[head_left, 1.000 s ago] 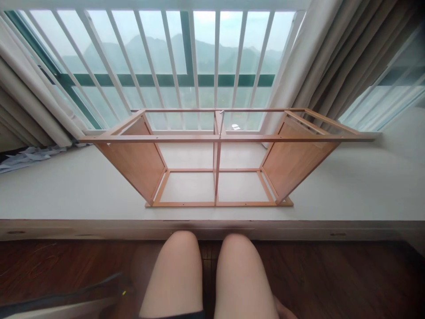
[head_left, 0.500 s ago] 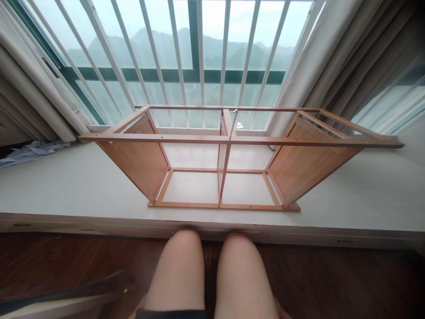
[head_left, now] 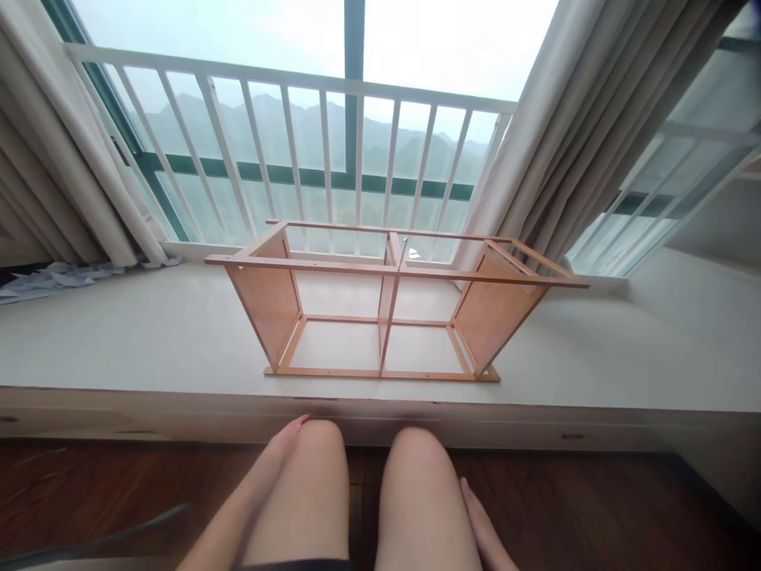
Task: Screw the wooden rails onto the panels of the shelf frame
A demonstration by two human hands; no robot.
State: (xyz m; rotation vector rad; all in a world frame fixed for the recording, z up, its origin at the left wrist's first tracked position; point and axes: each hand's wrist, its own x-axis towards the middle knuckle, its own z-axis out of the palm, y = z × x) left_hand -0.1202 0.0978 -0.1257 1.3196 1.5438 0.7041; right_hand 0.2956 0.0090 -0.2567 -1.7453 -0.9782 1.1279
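My left hand (head_left: 290, 436) lies flat along the outer side of my left knee, its fingers stretched forward and holding nothing. Against the outside of my right thigh rests my right hand (head_left: 477, 515), fingers extended and partly hidden by the leg. Neither touches the wooden frame (head_left: 330, 372) in front of me, which stands on the white ledge. It has a solid left panel (head_left: 270, 313), a right panel (head_left: 496, 317) and a middle divider (head_left: 386, 309). A thin metal rod (head_left: 405, 247), perhaps a hex key, sticks up at the divider's top rail.
The white ledge (head_left: 148, 341) runs beneath a window with a white railing (head_left: 285, 75). Curtains hang at the left (head_left: 65, 159) and right (head_left: 535, 135). Crumpled pale paper or cloth (head_left: 53, 279) lies at far left. Below the ledge is dark wooden floor (head_left: 571, 507).
The view has tilted up and pulled back, so the frame looks smaller. My left hand has come forward to the knee, and my right hand has moved forward along the thigh.
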